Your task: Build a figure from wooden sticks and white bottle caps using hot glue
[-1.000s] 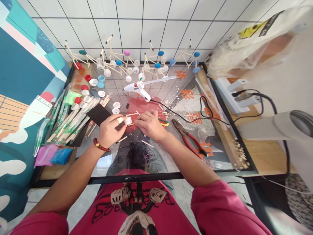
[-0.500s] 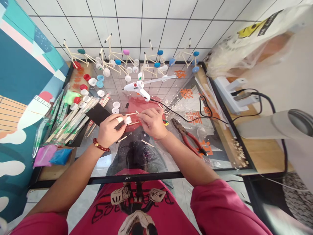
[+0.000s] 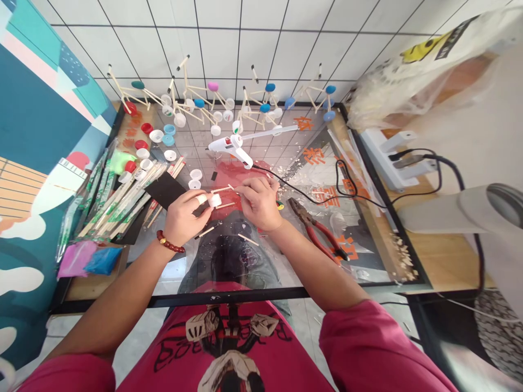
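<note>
My left hand [image 3: 182, 219] grips a small white plastic bottle cap [image 3: 214, 201] between thumb and fingers, with a ring on one finger and a red bead bracelet [image 3: 170, 245] on the wrist. My right hand [image 3: 259, 203] pinches near the end of a thin wooden stick [image 3: 223, 189], which runs toward the cap. A second stick [image 3: 225, 206] lies beside the cap. Under my right palm, a yellow-green tool [image 3: 280, 205] is mostly hidden. Both hands are over a glass tabletop [image 3: 180, 272].
A white hot glue gun [image 3: 231, 146] lies beyond my hands, its black cord trailing right. Red-handled pliers [image 3: 316, 231] lie to the right. Left of my hands are black card [image 3: 165, 190], several caps and wrapped chopsticks [image 3: 118, 201]. Stick-and-cap models [image 3: 245, 103] stand along the far edge.
My right hand has shifted up and to the right, covering more of the yellow-green tool. My left hand and the white cap have stayed nearly in place.
</note>
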A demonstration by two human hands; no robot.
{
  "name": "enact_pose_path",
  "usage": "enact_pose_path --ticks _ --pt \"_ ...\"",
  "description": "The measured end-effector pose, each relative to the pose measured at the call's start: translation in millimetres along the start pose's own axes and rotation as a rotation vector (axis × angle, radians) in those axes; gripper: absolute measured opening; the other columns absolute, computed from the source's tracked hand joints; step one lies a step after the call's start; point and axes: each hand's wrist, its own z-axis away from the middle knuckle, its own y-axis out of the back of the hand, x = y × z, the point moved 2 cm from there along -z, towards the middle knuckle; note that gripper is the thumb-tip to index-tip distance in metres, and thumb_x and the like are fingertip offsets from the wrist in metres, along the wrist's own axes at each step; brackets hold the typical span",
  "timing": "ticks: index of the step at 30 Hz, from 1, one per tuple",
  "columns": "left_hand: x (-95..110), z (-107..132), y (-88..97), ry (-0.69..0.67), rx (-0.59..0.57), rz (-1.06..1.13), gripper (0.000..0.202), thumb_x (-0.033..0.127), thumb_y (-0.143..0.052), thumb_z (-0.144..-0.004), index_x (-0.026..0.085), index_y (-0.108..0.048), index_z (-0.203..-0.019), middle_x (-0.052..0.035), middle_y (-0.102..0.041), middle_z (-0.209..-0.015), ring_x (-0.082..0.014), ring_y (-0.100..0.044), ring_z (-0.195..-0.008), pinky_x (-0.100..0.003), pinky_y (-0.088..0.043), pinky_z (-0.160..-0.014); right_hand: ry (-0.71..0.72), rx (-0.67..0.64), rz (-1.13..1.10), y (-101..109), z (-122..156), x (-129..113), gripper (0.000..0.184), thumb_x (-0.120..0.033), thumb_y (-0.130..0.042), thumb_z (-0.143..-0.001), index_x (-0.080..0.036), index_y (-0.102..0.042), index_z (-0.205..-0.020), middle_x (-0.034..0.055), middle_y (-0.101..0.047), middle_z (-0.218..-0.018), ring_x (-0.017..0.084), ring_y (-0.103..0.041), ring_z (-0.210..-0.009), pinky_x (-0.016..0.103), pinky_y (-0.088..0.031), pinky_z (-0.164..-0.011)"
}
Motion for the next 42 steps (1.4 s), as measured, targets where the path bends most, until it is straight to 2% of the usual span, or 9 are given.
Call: enact_pose_path --ticks 3,7,10,14,20,26,42 --pt "-0.3 -0.3 0.0 0.022 -0.014 0.002 0.019 0.02 -0.065 -0.088 0.021 -0.073 -0.105 -0.0072 -0.075 -0.109 -0.0197 -0.072 -0.095 -0.033 -0.059 -0.091 -0.006 -0.017 0.0 -0.2 -0.3 0.4 0.03 -0.008 -0.052 -0.088 -0.025 -0.072 -0.103 0.0057 -0.068 -0.104 0.024 -0.054 -0.101 0.043 -0.023 -0.091" --pt "0.2 -0.6 0.5 0.025 -0.013 0.004 0.02 0.019 -0.064 -0.088 0.02 -0.073 -0.106 -0.0074 -0.074 -0.11 -0.0198 -0.072 -0.095 -0.033 -0.058 -0.092 0.007 0.035 -0.059 0.2 -0.2 0.4 0.03 -0.008 -0.053 -0.085 -0.026 -0.073 -0.098 0.0045 -0.069 -0.101 0.023 -0.055 -0.098 0.043 -0.024 -0.091" --pt "0.7 -0.4 0.9 0.017 -0.01 0.003 0.021 0.019 -0.064 -0.088 0.02 -0.073 -0.107 -0.0075 -0.074 -0.11 -0.0199 -0.072 -0.096 -0.033 -0.058 -0.092 0.058 0.018 -0.093 0.3 0.7 -1.5 0.021 -0.014 -0.057 -0.084 -0.025 -0.073 -0.092 0.0039 -0.07 -0.1 0.023 -0.056 -0.097 0.044 -0.024 -0.093" --pt "0.5 0.1 0.9 0.019 -0.013 0.0 0.021 0.019 -0.064 -0.088 0.021 -0.073 -0.107 -0.0074 -0.074 -0.111 -0.0199 -0.072 -0.096 -0.033 -0.058 -0.092 0.143 -0.039 -0.102 0.0 2.3 -4.3 0.013 -0.024 -0.062 -0.087 -0.024 -0.073 -0.093 0.0036 -0.071 -0.101 0.022 -0.055 -0.099 0.044 -0.023 -0.094" --pt "0.3 0.2 0.5 0.011 -0.006 0.002 0.022 0.019 -0.064 -0.088 0.02 -0.073 -0.107 -0.0078 -0.074 -0.111 -0.0203 -0.072 -0.096 -0.034 -0.058 -0.092 0.193 -0.118 -0.047 -3.2 3.2 -4.6 0.016 -0.029 -0.061 -0.093 -0.024 -0.074 -0.099 0.0051 -0.071 -0.104 0.023 -0.053 -0.102 0.044 -0.022 -0.09" --pt "0.4 0.2 -0.1 0.021 -0.008 0.008 0.022 0.02 -0.065 -0.087 0.021 -0.073 -0.107 -0.0075 -0.074 -0.111 -0.0208 -0.072 -0.098 -0.034 -0.059 -0.092 0.251 -0.118 -0.026 -4.2 3.3 -3.7 0.023 -0.032 -0.053 -0.101 -0.025 -0.075 -0.101 0.006 -0.072 -0.108 0.023 -0.053 -0.105 0.044 -0.022 -0.09" --pt "0.7 0.0 -0.2 0.012 -0.006 -0.001 0.02 0.019 -0.066 -0.086 0.02 -0.073 -0.105 -0.0074 -0.075 -0.108 -0.0208 -0.072 -0.096 -0.034 -0.059 -0.092 0.295 -0.181 -0.039 -3.0 2.9 -5.6 0.023 -0.027 -0.05 -0.102 -0.024 -0.073 -0.103 0.0056 -0.071 -0.102 0.022 -0.052 -0.102 0.043 -0.022 -0.09"
